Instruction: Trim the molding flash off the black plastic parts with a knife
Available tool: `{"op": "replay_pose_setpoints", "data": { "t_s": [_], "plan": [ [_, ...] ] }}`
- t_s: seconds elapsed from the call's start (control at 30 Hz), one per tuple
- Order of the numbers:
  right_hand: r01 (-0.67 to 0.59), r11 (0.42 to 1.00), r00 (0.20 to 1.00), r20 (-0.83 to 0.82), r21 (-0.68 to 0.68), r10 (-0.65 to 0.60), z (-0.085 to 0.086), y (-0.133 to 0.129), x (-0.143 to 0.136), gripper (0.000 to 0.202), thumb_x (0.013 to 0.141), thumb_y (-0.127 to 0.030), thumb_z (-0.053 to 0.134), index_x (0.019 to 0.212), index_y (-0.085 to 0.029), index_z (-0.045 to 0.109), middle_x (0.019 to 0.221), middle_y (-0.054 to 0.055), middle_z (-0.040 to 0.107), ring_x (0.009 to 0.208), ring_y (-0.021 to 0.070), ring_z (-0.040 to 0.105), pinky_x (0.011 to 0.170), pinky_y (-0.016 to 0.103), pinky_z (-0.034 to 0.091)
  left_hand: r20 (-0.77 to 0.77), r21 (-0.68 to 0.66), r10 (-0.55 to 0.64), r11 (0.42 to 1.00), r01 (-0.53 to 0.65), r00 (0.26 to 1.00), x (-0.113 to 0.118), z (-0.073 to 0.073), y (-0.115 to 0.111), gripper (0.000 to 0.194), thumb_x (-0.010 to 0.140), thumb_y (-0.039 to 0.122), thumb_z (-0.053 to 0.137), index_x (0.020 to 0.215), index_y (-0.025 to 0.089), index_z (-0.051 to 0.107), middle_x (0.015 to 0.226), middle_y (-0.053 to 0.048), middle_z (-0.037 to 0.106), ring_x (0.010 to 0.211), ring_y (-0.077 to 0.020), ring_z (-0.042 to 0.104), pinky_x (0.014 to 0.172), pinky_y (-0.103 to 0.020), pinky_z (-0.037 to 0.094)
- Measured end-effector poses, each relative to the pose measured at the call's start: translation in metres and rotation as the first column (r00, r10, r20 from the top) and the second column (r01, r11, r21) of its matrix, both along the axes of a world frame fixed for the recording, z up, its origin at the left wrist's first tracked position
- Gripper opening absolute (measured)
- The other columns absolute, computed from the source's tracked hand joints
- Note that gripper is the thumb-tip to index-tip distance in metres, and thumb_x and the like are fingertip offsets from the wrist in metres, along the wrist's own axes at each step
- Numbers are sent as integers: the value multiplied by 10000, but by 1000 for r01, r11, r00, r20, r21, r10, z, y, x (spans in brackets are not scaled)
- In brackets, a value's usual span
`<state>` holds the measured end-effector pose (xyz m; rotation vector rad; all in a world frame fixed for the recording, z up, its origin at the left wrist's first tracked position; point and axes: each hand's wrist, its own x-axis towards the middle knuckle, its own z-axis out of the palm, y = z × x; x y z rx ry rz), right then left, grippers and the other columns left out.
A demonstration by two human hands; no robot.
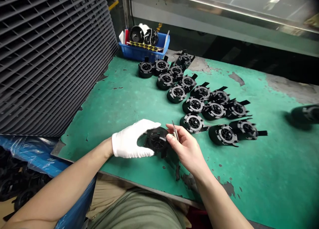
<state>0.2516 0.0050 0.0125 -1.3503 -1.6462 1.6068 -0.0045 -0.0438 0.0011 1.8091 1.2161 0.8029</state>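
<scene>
My left hand [134, 139], in a white glove, grips a round black plastic part [157, 141] from its left side, thumb above and fingers below. The part's spoked face is turned up, just above the green tabletop near its front edge. Bare and closed, my right hand [185, 146] pinches a slim metal tool with a pointed tip [175, 132]. Its fingertips are at the part's right side, and the tool's tip points up and away from me. Beyond my hands stand several similar black round parts [193, 122] with flat tabs sticking out.
At the back, a blue bin [139, 52] holds black parts, white material and a yellow label strip. Dark slatted panels [54, 56] rise on the left. Another black part [305, 114] lies far right. Below left, blue plastic sheeting [32, 156] borders more black parts.
</scene>
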Motion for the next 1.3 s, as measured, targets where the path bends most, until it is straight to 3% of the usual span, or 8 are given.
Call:
{"op": "replay_pose_setpoints", "data": {
  "t_s": [0.17,0.27,0.47,0.63,0.8,0.93,1.13,1.3],
  "plan": [
    [-24,1000,999,-35,-3,24,-4,-4,-1,500,994,-611,668,1368,-279,681,1217,50,736,1001,212,642,863,332,508,-74,-11,73,997,-74,995,1,-8,2,712,918,532,781,1513,220,546,1252,-111,674,1023,-283,728,969,-467,637],
    [-46,996,998,-37,-76,43,-7,-5,1,518,1016,-625,621,1383,-263,668,1068,29,721,826,172,585,719,297,469,-91,17,35,999,-33,995,-7,-8,3,685,962,463,751,1558,234,503,1295,-116,630,1107,-276,708,1047,-470,612],
    [-141,989,990,-16,-51,140,-11,-12,-2,465,1018,-626,610,1221,-217,701,927,3,631,810,157,519,708,273,435,-58,239,22,971,-8,998,-16,-5,6,447,1032,249,575,1476,212,536,1462,-147,601,1393,-300,591,1238,-501,479],
    [-90,991,994,-72,-101,83,-8,-17,-11,427,1011,-608,634,1219,-237,678,841,-32,533,702,129,418,603,255,354,-45,119,-29,992,34,999,-13,6,-1,666,958,198,600,1589,216,387,1553,-167,543,1453,-306,564,1250,-505,472],
    [-64,988,991,-129,-141,45,-9,-18,-17,401,1014,-605,628,1169,-236,660,784,-49,476,645,120,377,552,248,318,-95,116,91,990,-80,991,-1,-2,-4,1120,646,480,973,1539,206,354,1491,-208,555,1380,-384,620,1190,-553,520],
    [-106,986,992,-76,-131,97,-5,-16,-11,395,1028,-608,613,1195,-254,662,777,-45,566,647,129,497,586,256,413,-233,214,187,967,-137,954,7,3,-4,973,693,450,906,1475,183,392,1332,-164,651,1238,-337,702,1116,-506,573],
    [-300,952,941,185,59,284,17,-15,18,375,1110,-554,472,1197,-281,714,986,28,766,755,169,656,686,298,501,-445,215,94,977,5,891,13,28,-10,648,759,415,864,1275,197,539,1293,-161,682,1227,-370,673,1059,-528,574],
    [-491,804,858,346,337,379,11,-30,32,316,1141,-388,444,1243,-240,703,1049,78,779,911,206,719,816,334,539,-477,260,147,965,-21,867,34,20,-15,572,836,286,792,1326,203,509,1250,-145,692,1181,-354,698,1006,-518,578]
  ]
}}
